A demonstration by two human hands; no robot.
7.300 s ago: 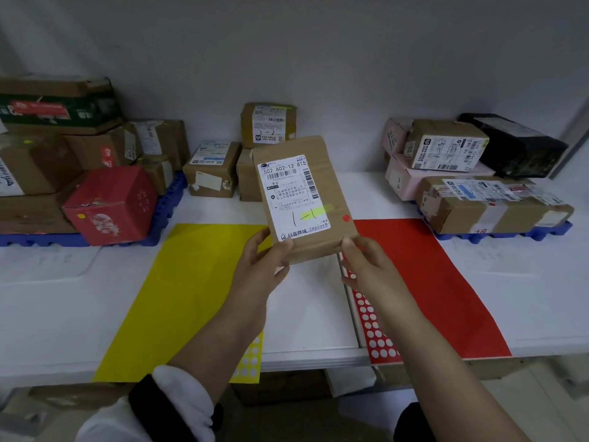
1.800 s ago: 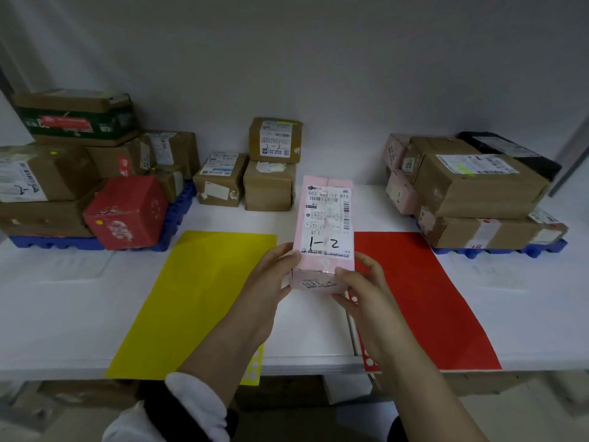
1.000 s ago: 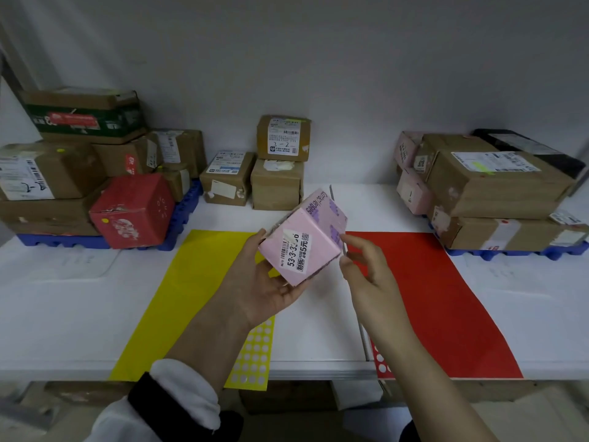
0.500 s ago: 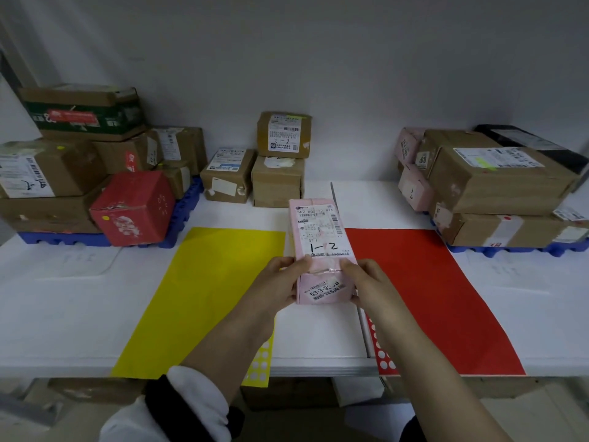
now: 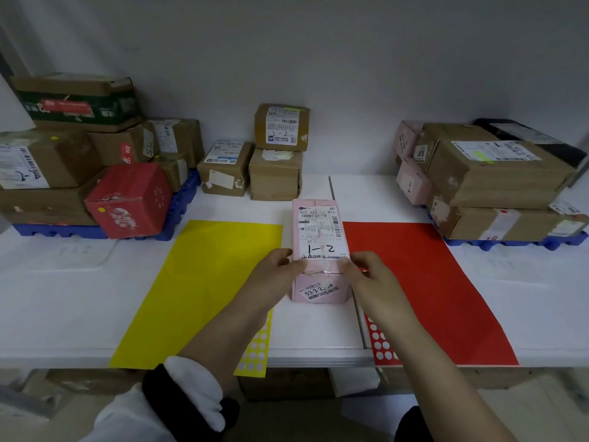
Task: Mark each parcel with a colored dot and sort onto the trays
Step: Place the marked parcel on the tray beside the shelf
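Observation:
A pink parcel (image 5: 318,237) with a white label marked "1-2" lies flat on the white table between the yellow sheet (image 5: 204,282) and the red sheet (image 5: 424,282). My left hand (image 5: 274,272) grips its left side near the front end. My right hand (image 5: 369,272) grips its right side. A yellow dot sticker strip (image 5: 255,349) lies under my left forearm. A red dot sticker strip (image 5: 381,342) lies by my right forearm.
A blue tray (image 5: 178,215) at the left holds stacked brown boxes and a red box (image 5: 127,199). Another blue tray (image 5: 510,242) at the right holds brown and pink parcels. Three brown parcels (image 5: 275,154) stand at the back centre against the wall.
The pink parcel, turned in my hands a second ago, now lies flat on the table with its label up. Both hands have come down with it and still hold its sides.

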